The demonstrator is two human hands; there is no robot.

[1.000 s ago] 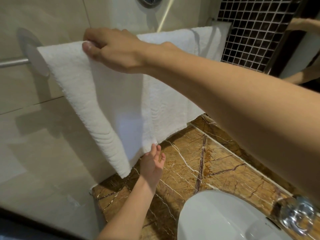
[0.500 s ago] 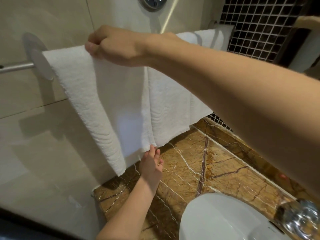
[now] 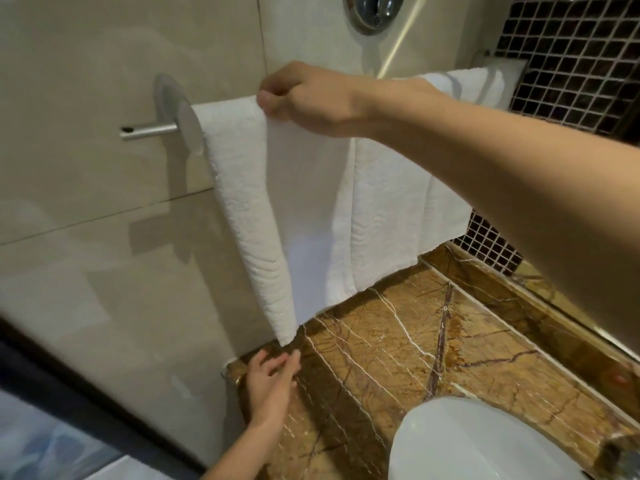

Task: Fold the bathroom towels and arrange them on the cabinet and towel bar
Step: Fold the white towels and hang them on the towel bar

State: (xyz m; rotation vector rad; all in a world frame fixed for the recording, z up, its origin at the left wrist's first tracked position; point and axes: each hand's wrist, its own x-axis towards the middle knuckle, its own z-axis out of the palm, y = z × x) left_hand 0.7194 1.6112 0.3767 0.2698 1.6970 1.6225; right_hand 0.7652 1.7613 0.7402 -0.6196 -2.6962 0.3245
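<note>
A white towel (image 3: 322, 216) hangs folded over the metal towel bar (image 3: 149, 130) on the beige tiled wall. My right hand (image 3: 311, 98) reaches across from the right and pinches the towel's top fold near its left end. Below the towel's lower left corner, my left hand (image 3: 273, 379) is open, fingers apart, and not touching the cloth. It hovers over the left end of the brown marble countertop (image 3: 398, 355).
A white basin (image 3: 485, 441) sits in the countertop at the lower right, with a chrome tap (image 3: 623, 455) at the frame's edge. Dark mosaic tiles (image 3: 568, 57) cover the right wall. A round chrome fitting (image 3: 374, 8) is set in the wall above the bar.
My left hand has let go of the towel's lower edge and dropped below it. The towel's left side now hangs straighter. My right hand stays on the top fold.
</note>
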